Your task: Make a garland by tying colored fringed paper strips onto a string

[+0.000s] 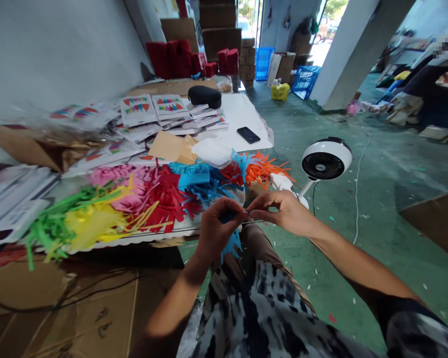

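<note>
My left hand [218, 226] is closed around a blue paper tassel [230, 242] whose fringe hangs below my fingers, over my lap. My right hand [280, 209] pinches a thin string or strand [254, 221] that runs to the tassel's top; the two hands almost touch. Just behind them, on the table [242, 117], lies a row of cut paper fringes: green [48, 226], yellow [93, 223], pink [115, 176], red [164, 196], blue [197, 179] and orange [263, 169].
Printed packets [153, 109], a black pouch [204, 95] and a phone [248, 134] lie farther back on the table. A white fan [324, 161] stands on the green floor to the right. Cardboard [67, 308] lies at lower left. Another person sits at far right.
</note>
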A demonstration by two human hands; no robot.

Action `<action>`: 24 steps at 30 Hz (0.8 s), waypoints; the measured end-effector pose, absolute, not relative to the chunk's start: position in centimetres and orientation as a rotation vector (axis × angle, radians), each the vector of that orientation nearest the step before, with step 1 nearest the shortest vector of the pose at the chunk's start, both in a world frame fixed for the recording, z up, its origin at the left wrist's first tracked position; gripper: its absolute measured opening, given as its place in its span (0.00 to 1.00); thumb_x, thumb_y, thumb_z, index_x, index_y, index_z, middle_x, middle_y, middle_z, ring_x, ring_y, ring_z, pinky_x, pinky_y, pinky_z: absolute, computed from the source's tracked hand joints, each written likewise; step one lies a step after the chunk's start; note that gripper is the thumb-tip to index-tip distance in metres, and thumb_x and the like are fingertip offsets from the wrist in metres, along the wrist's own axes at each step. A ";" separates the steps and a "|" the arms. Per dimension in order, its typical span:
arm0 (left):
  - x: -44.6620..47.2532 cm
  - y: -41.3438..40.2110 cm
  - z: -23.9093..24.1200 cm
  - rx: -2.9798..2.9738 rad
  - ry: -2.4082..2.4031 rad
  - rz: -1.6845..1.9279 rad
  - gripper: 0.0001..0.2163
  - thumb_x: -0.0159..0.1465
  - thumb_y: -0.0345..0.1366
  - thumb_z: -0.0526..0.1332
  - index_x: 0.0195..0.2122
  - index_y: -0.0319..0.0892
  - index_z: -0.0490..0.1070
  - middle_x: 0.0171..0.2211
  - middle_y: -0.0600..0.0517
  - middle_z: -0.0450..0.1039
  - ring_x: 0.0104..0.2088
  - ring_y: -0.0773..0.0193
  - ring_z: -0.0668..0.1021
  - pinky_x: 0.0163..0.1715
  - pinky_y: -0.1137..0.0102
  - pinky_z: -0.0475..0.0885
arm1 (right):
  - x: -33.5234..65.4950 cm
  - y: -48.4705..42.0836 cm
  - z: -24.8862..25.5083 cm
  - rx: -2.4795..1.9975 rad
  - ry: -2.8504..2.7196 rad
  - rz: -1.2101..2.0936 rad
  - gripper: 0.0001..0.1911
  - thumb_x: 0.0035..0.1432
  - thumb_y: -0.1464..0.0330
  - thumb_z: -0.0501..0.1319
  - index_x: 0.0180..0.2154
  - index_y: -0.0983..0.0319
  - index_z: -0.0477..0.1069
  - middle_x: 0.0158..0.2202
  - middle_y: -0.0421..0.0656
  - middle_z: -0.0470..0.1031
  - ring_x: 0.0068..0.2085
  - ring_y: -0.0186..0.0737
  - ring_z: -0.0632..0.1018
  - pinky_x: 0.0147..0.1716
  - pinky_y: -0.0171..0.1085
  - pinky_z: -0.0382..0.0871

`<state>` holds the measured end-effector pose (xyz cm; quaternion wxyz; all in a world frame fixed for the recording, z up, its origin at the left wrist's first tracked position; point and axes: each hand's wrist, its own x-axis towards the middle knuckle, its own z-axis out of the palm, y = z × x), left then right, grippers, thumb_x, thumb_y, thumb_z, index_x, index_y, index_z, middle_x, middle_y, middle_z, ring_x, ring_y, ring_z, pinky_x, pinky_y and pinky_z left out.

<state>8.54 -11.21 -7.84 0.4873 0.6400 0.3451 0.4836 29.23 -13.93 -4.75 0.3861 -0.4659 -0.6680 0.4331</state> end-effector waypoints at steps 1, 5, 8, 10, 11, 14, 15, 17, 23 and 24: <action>8.6 -11.1 -7.9 1.530 0.833 1.173 0.13 0.58 0.42 0.75 0.31 0.42 0.74 0.30 0.53 0.79 0.31 0.66 0.79 0.34 0.73 0.75 | 29.1 -13.9 -5.0 -1.179 -1.663 1.130 0.13 0.62 0.58 0.70 0.41 0.61 0.82 0.32 0.41 0.81 0.31 0.33 0.76 0.30 0.34 0.68; 8.9 -11.0 -8.2 1.511 0.852 1.161 0.13 0.58 0.44 0.75 0.33 0.42 0.76 0.31 0.53 0.80 0.32 0.65 0.80 0.35 0.72 0.76 | 29.2 -13.7 -5.8 -1.180 -1.542 1.086 0.14 0.58 0.57 0.73 0.36 0.62 0.81 0.28 0.38 0.78 0.28 0.30 0.72 0.28 0.33 0.64; 8.8 -11.1 -8.5 1.651 0.847 1.087 0.11 0.61 0.43 0.73 0.41 0.43 0.81 0.38 0.50 0.84 0.38 0.61 0.83 0.40 0.70 0.77 | 29.5 -13.5 -6.2 -1.185 -1.513 1.113 0.15 0.54 0.56 0.74 0.30 0.61 0.81 0.25 0.38 0.76 0.27 0.30 0.71 0.27 0.33 0.62; 8.8 -11.2 -8.9 1.746 0.842 1.026 0.11 0.64 0.42 0.71 0.45 0.45 0.83 0.39 0.49 0.85 0.38 0.60 0.83 0.40 0.69 0.77 | 29.6 -13.4 -6.4 -1.188 -1.502 1.175 0.16 0.54 0.55 0.74 0.30 0.61 0.81 0.25 0.38 0.77 0.27 0.30 0.71 0.27 0.33 0.62; 8.8 -11.2 -9.1 1.772 0.853 1.005 0.10 0.65 0.43 0.70 0.44 0.45 0.84 0.37 0.50 0.85 0.36 0.61 0.83 0.38 0.70 0.77 | 29.6 -13.3 -6.6 -1.192 -1.497 1.202 0.17 0.54 0.54 0.74 0.30 0.62 0.81 0.26 0.39 0.78 0.27 0.30 0.72 0.27 0.33 0.63; 8.8 -11.3 -9.6 1.770 0.926 0.995 0.10 0.65 0.44 0.69 0.39 0.45 0.85 0.27 0.53 0.82 0.27 0.65 0.80 0.29 0.72 0.72 | 29.5 -13.2 -7.0 -1.209 -1.480 1.203 0.18 0.56 0.53 0.72 0.31 0.62 0.81 0.26 0.40 0.77 0.27 0.31 0.72 0.27 0.33 0.63; 8.7 -11.3 -9.6 1.755 0.944 0.999 0.10 0.65 0.45 0.70 0.39 0.45 0.85 0.26 0.54 0.81 0.26 0.65 0.79 0.28 0.72 0.72 | 29.4 -13.1 -7.1 -1.213 -1.475 1.179 0.19 0.56 0.52 0.72 0.31 0.62 0.80 0.25 0.39 0.76 0.27 0.31 0.71 0.27 0.33 0.62; 8.6 -11.2 -9.4 1.718 0.954 1.004 0.11 0.65 0.46 0.70 0.37 0.44 0.84 0.26 0.54 0.81 0.27 0.65 0.79 0.30 0.72 0.72 | 29.4 -13.0 -7.2 -1.214 -1.470 1.114 0.19 0.57 0.52 0.71 0.30 0.62 0.78 0.23 0.36 0.72 0.26 0.31 0.69 0.26 0.32 0.59; 8.8 -11.1 -9.0 1.591 0.913 1.025 0.13 0.67 0.46 0.67 0.34 0.42 0.82 0.26 0.54 0.79 0.28 0.66 0.79 0.32 0.72 0.73 | 28.8 -13.2 -7.5 -1.195 -1.496 1.052 0.17 0.62 0.54 0.68 0.37 0.61 0.78 0.28 0.37 0.74 0.29 0.32 0.71 0.29 0.33 0.62; 8.9 -11.1 -9.1 1.573 0.909 1.038 0.13 0.67 0.47 0.67 0.34 0.42 0.81 0.26 0.54 0.79 0.27 0.65 0.79 0.31 0.72 0.73 | 28.7 -13.2 -7.5 -1.188 -1.505 1.051 0.16 0.63 0.54 0.68 0.38 0.61 0.78 0.30 0.38 0.76 0.31 0.33 0.73 0.31 0.34 0.64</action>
